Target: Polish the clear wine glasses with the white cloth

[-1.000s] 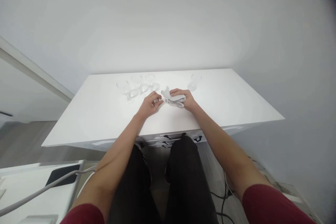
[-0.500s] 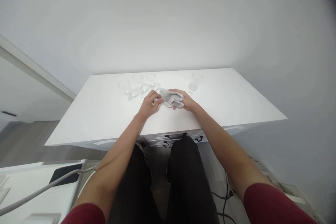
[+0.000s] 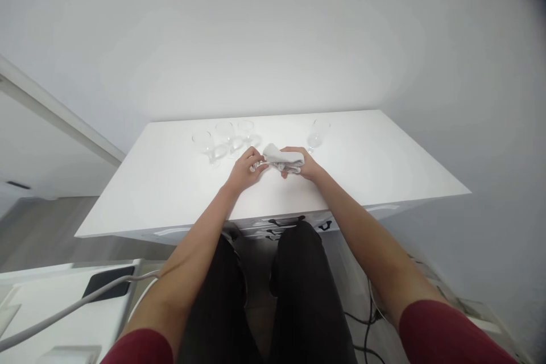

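My left hand (image 3: 246,170) is closed on the foot and stem end of a stemmed glass (image 3: 263,164), which lies sideways a little above the white top. Around the bowl of that glass is a white cloth (image 3: 285,157), which hides most of it. My right hand (image 3: 305,162) grips the cloth from the right side, fingers bent round it. To the left stand three clear stemmed glasses: a front one (image 3: 203,141), a middle one (image 3: 225,132) and a back one (image 3: 246,131). Another clear glass (image 3: 314,140) stands just beyond my right hand.
The white cabinet top (image 3: 162,193) meets a plain wall (image 3: 273,40) at the back. Drawers with black handles (image 3: 279,222) are in front of my legs. At lower left, a grey cable (image 3: 63,318) crosses a white surface. Black cables (image 3: 367,324) lie on the floor.
The cloth has been folded over the glass bowl, which showed through before and is now mostly covered. Both hands have shifted only slightly.
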`<act>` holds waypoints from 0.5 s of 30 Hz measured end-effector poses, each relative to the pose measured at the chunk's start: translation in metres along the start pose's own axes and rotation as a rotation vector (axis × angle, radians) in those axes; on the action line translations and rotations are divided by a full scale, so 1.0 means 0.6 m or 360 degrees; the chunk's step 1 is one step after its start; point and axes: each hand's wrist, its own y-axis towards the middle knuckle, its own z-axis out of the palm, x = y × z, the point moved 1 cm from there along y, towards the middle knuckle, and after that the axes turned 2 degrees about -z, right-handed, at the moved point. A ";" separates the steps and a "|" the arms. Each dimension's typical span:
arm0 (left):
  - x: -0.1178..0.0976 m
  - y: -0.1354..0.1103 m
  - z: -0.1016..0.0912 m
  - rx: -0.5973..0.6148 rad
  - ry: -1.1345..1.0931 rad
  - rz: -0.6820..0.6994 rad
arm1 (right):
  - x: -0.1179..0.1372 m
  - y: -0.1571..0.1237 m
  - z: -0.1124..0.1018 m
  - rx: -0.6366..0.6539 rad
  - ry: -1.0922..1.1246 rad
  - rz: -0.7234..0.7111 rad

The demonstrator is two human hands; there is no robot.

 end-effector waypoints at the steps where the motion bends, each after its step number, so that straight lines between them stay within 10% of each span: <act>1: 0.001 -0.001 0.001 0.0006 0.0027 0.0005 | 0.000 0.000 -0.002 -0.0021 -0.0047 -0.0081; 15: -0.001 0.001 0.004 0.0039 0.0370 -0.0085 | -0.001 -0.001 -0.022 -0.0398 -0.0381 -0.0441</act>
